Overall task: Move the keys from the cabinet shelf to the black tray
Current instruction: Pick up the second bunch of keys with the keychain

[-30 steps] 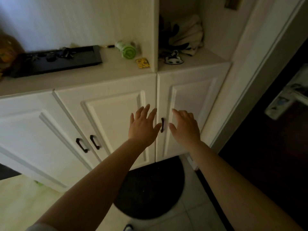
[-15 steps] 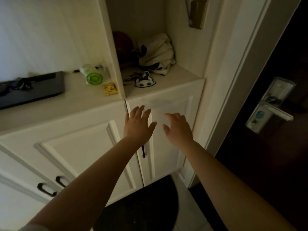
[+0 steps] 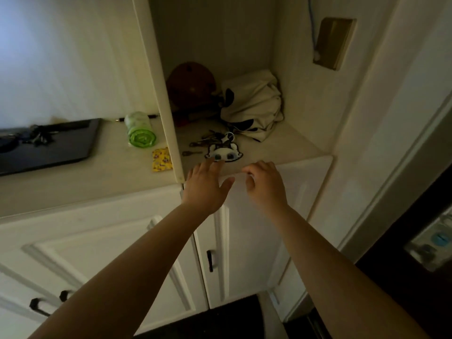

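A bunch of keys with a white cartoon-face fob lies on the cabinet shelf, near its front edge. My left hand is open, fingers spread, fingertips at the fob's near edge. My right hand hovers beside it at the shelf's front edge, fingers loosely curled and holding nothing. The black tray sits far left on the counter, with another dark bunch of keys lying in it.
A vertical cabinet panel separates the shelf from the counter. A green roll and a yellow packet lie between panel and tray. A brown ball and a cream bag fill the shelf's back. A door handle is at right.
Both hands have risen from in front of the cabinet doors to the shelf's front edge; the left fingertips now reach the key fob. The view has swung toward the shelf.
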